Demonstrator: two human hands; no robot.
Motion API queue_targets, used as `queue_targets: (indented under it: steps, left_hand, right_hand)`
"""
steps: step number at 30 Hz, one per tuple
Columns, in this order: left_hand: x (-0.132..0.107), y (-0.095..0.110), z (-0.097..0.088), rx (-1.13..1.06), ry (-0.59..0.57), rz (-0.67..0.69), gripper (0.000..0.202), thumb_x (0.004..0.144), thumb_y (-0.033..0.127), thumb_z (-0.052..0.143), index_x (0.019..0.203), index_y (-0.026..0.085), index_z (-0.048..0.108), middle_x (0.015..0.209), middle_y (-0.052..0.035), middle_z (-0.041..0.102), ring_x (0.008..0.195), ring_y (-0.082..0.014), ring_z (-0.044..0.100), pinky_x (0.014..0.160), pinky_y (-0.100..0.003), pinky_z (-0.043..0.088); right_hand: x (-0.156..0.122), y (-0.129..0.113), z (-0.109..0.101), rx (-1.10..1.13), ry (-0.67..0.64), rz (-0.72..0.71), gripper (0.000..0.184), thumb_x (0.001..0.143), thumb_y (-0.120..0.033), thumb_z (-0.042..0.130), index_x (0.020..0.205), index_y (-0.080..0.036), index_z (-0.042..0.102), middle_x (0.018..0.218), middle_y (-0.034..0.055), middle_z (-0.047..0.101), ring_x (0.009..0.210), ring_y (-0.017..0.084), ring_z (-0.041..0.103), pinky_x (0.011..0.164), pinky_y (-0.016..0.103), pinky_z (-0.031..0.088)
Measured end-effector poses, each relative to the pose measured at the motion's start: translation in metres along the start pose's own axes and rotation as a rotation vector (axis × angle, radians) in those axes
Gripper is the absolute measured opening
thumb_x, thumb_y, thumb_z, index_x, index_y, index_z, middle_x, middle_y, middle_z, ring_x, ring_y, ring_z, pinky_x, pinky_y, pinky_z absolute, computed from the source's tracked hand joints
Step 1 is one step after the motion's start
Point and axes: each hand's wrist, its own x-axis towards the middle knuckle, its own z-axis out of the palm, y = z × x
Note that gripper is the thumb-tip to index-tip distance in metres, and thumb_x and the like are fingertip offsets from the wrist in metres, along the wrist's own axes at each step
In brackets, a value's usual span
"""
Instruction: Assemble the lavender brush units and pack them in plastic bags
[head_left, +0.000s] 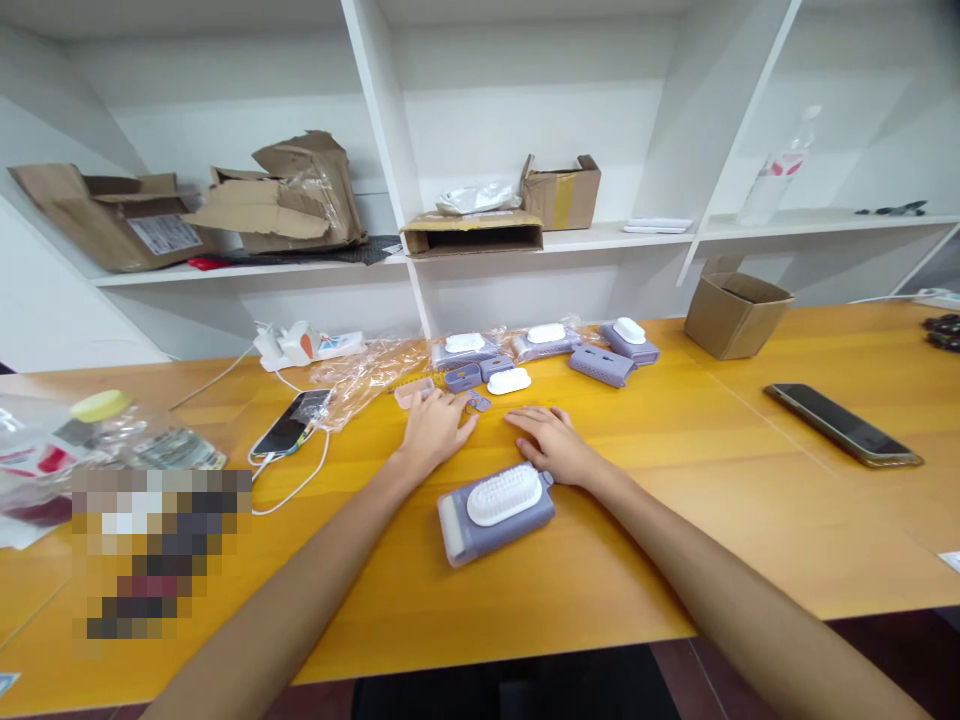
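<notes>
My left hand (435,425) lies palm down on the orange table (637,520) with its fingers stretched out, their tips beside a small purple piece (478,403). My right hand (551,442) also rests flat and open, just behind an assembled purple box with a white brush top (496,510). Neither hand holds anything. Further back lie a loose white brush top (509,380), small purple parts (463,377), and several more purple units, some in clear bags (544,340).
Crumpled clear plastic (360,375) and a phone on a white cable (291,422) lie at the left. Another phone (841,424) lies at the right, near an open cardboard box (733,313). White shelves behind hold torn cartons (277,195). A bottle (105,420) lies far left.
</notes>
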Motion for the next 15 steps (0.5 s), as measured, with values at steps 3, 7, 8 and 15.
queue_targets:
  steps: [3, 7, 8, 15]
  left_hand:
    - [0.003, -0.002, 0.000, 0.012, 0.003, -0.015, 0.026, 0.100, 0.033, 0.054, 0.113, 0.022, 0.073, 0.108, -0.0137, 0.078, 0.107, -0.0351, 0.066, 0.098, -0.052, 0.041]
    - [0.002, -0.003, -0.010, -0.072, 0.126, -0.012, 0.023, 0.101, 0.026, 0.052, 0.101, 0.023, 0.075, 0.100, -0.0101, 0.079, 0.101, -0.0308, 0.068, 0.096, -0.050, 0.042]
    - [0.002, -0.001, -0.014, -0.114, 0.185, 0.002, 0.024, 0.102, 0.028, 0.052, 0.102, 0.023, 0.076, 0.101, -0.0093, 0.079, 0.101, -0.0294, 0.069, 0.095, -0.048, 0.043]
    - [-0.006, 0.031, -0.023, -0.420, 0.311, 0.341, 0.029, 0.107, 0.030, 0.048, 0.099, 0.026, 0.076, 0.109, -0.0058, 0.080, 0.103, -0.0234, 0.068, 0.095, -0.045, 0.051]
  right_hand:
    - [0.001, 0.001, -0.001, 0.076, 0.100, -0.014, 0.042, 0.097, -0.025, 0.055, 0.136, -0.022, 0.067, 0.141, 0.0125, 0.068, 0.134, 0.030, 0.059, 0.117, 0.054, 0.037]
    - [0.005, -0.004, -0.002, 0.309, 0.273, 0.042, 0.029, 0.097, -0.026, 0.056, 0.118, -0.018, 0.075, 0.115, 0.0111, 0.079, 0.107, 0.025, 0.071, 0.098, 0.039, 0.052]
    - [0.006, -0.006, -0.002, 0.383, 0.293, 0.080, 0.029, 0.098, -0.028, 0.056, 0.116, -0.018, 0.076, 0.109, 0.0101, 0.080, 0.100, 0.024, 0.072, 0.092, 0.037, 0.054]
    - [0.009, -0.015, -0.003, 0.756, 0.142, 0.096, 0.053, 0.099, -0.064, 0.051, 0.086, -0.019, 0.078, 0.086, 0.0059, 0.079, 0.078, 0.022, 0.067, 0.076, 0.035, 0.052]
